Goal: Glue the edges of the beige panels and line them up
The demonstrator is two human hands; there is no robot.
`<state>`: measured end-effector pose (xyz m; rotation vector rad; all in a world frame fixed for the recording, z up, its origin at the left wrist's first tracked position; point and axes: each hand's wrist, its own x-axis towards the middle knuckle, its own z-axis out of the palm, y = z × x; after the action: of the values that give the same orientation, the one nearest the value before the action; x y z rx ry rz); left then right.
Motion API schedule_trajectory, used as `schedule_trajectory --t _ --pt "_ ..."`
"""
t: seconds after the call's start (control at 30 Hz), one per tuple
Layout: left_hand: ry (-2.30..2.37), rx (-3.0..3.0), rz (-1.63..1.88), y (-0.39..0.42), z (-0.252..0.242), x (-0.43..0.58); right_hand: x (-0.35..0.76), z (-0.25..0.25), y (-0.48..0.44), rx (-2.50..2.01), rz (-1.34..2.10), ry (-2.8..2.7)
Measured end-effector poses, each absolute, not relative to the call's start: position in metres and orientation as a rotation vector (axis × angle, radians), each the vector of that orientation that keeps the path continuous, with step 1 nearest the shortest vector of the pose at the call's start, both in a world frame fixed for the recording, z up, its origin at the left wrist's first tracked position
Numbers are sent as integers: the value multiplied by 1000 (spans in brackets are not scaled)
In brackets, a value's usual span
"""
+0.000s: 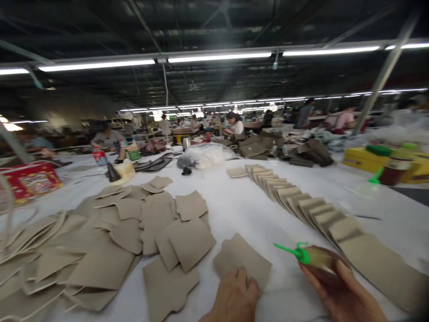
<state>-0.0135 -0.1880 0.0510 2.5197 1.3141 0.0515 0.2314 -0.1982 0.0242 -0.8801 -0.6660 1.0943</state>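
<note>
My left hand (236, 293) is on the near edge of a beige, leather-like cut piece (246, 259), its fingers bent and close together. That piece lies on the white table top, apart from the others. In my right hand (345, 290) is a squeeze bottle (323, 259) of brown liquid, tilted, its thin green nozzle pointing left. The fingers wrap round the bottle, and the nozzle tip is above the table, right of the piece. A loose heap of similar pieces (100, 259) covers the left side. On the right runs a long row of overlapping pieces (301, 205).
A clear plastic bag (208, 156) lies at the back. At the right stand a second green-capped bottle (398, 165) and a yellow box (357, 157). A red box (31, 181) is at far left. A dark cone (113, 172) stands nearby. Several people work beyond.
</note>
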Motion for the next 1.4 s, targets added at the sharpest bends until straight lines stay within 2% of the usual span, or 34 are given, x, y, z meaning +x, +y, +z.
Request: schedule_trajectory --t 0.13,0.4,0.67,1.0,1.4 --pt "1412 2323 121 -192 57 -14 230 38 -219 -827 1159 -532" --pt "1484 2372 -136 -185 75 6 228 42 -250 -903 1095 -581" --pt "1575 2394 -198 -174 76 32 231 46 -251 -1013 976 -630" --pt "1472 2523 -151 -151 74 16 234 43 -247 -1197 765 -844" --pt "1374 2519 -24 -139 65 12 213 62 -224 -1383 393 -1272"
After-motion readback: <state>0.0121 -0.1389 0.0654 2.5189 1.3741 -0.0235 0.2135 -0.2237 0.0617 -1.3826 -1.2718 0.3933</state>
